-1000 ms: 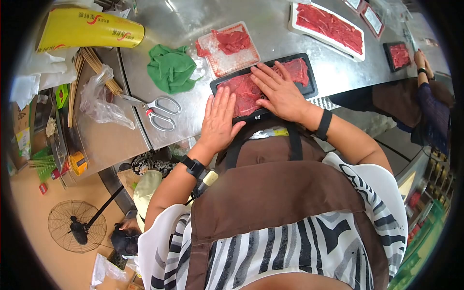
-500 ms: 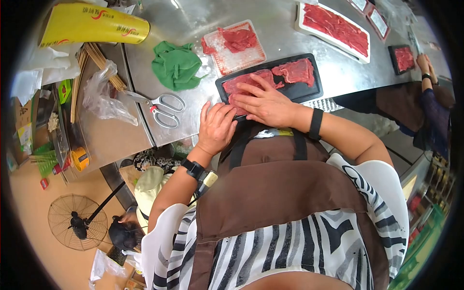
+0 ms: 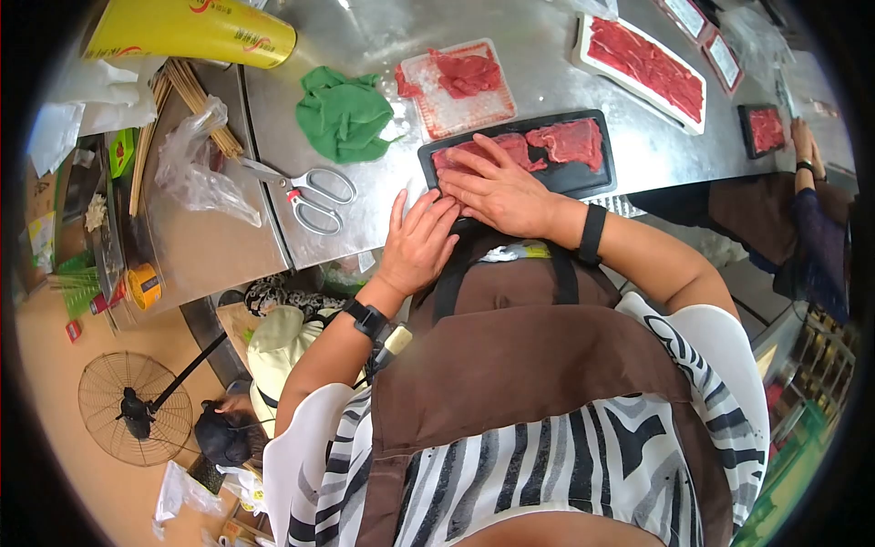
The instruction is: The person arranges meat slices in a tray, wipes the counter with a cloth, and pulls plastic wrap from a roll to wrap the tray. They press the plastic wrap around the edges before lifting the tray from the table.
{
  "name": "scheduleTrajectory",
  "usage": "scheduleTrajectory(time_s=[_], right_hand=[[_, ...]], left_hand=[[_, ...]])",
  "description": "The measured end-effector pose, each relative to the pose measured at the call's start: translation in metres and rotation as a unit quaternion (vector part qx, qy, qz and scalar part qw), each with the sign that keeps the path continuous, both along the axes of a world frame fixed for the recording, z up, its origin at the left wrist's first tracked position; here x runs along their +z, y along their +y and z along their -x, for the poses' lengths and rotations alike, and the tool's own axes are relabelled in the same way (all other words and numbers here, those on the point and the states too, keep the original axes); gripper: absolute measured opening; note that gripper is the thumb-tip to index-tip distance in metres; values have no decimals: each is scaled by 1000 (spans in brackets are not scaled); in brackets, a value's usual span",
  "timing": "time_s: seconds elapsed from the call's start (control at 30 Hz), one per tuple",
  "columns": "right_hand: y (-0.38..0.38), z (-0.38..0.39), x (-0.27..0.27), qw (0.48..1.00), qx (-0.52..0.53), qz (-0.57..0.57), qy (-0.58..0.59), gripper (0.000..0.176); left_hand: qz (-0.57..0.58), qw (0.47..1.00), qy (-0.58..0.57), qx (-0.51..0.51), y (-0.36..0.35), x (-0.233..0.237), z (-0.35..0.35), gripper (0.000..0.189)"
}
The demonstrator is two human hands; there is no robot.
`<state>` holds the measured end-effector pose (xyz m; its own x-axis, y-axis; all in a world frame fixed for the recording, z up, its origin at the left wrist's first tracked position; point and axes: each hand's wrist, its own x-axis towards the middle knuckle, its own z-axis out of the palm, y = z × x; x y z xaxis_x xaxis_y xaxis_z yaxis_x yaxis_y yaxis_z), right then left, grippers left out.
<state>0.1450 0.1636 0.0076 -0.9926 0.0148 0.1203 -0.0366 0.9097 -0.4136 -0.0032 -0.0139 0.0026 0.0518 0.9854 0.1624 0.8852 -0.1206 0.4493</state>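
Note:
Across the left half of the black tray (image 3: 570, 185), my right hand (image 3: 503, 193) lies flat with its fingers apart, over a slab of red meat (image 3: 515, 149). Beside it another piece of meat (image 3: 570, 144) is uncovered at the tray's right end. My left hand (image 3: 419, 242) is at the tray's near left corner, fingers extended and slightly apart, its fingertips close against my right hand. Whatever lies beneath both hands is hidden.
Behind the tray stands a white tray (image 3: 465, 111) with meat scraps. A green cloth (image 3: 344, 114) and scissors (image 3: 314, 198) lie left. Farther right are a long meat tray (image 3: 645, 73), a small one (image 3: 764, 129) and another person's hands (image 3: 806, 146).
The whole view has shifted slightly. My left hand's fingers have moved in closer to my right hand at the tray corner. My right hand still rests over the meat.

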Motion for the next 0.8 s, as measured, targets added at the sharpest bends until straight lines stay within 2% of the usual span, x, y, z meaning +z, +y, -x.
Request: scheduleTrajectory(time_s=[0.13, 0.23, 0.37, 0.57, 0.7, 0.8], right_hand=[[3, 3, 1, 999, -26, -4, 27, 44], [13, -7, 12, 996, -64, 34, 46, 42], [22, -40, 14, 995, -51, 58, 57, 42], [10, -57, 8, 996, 21, 83, 6, 38], [13, -57, -3, 1000, 8, 23, 12, 39], [12, -54, -4, 999, 17, 28, 11, 40]], left_hand=[[8, 1000, -1, -7, 0, -1, 1, 49], [-9, 999, -29, 14, -2, -2, 4, 50], [-12, 1000, -26, -7, 3, 1, 7, 50], [15, 997, -39, -58, 10, -2, 6, 46], [11, 998, -31, -58, 12, -2, 6, 42], [12, 998, -23, -54, 12, -1, 6, 40]])
